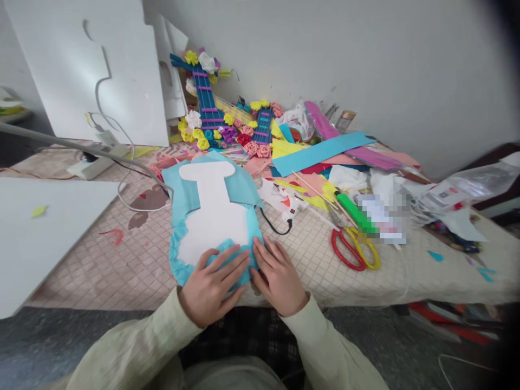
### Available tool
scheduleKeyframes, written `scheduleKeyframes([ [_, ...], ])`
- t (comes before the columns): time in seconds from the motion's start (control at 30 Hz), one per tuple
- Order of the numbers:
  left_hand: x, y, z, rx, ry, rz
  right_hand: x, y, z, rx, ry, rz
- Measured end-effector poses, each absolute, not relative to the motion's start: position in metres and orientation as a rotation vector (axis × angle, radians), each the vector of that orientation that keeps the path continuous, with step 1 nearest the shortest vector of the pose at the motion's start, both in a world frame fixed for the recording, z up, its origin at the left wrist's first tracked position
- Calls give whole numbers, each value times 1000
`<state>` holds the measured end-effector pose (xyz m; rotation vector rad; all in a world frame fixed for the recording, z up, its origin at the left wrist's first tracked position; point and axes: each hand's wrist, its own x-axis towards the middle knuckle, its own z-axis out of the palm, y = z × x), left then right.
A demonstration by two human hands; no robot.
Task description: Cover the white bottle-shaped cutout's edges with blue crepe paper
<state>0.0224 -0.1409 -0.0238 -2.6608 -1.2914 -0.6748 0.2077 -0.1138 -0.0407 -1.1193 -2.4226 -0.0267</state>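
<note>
A white guitar-shaped board (pixel 215 189) lies on light blue crepe paper (pixel 244 187), its neck pointing away from me. Around the lower body the paper is folded up over the board's edge, gathered and wrinkled along the left side. My left hand (pixel 215 284) lies across the bottom of the body, its outstretched fingers pressing on the folded paper. At the lower right edge, my right hand (pixel 279 273) rests with fingers stretched out on the paper and its thumb near the left fingertips. The palms hide part of the bottom edge.
Red-and-yellow scissors (pixel 355 249) and a green cutter (pixel 353 211) lie to the right. A white glue gun (pixel 284 197) sits behind my right hand. Flower-decorated guitars (pixel 207 103), paper strips (pixel 320 153) and a power strip (pixel 97 160) are further back. A white board (pixel 52 222) lies left.
</note>
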Motion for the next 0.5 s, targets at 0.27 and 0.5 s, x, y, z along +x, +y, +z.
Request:
scheduleKeyframes([
  [0.27,-2,-148,-32,-2616,-1348,-477,208,-114,-42,-1145,-2452,-22],
  [0.5,-42,-156,-45,-2217,-1832,-1018,205,-113,-41,-1075,-2415,143],
])
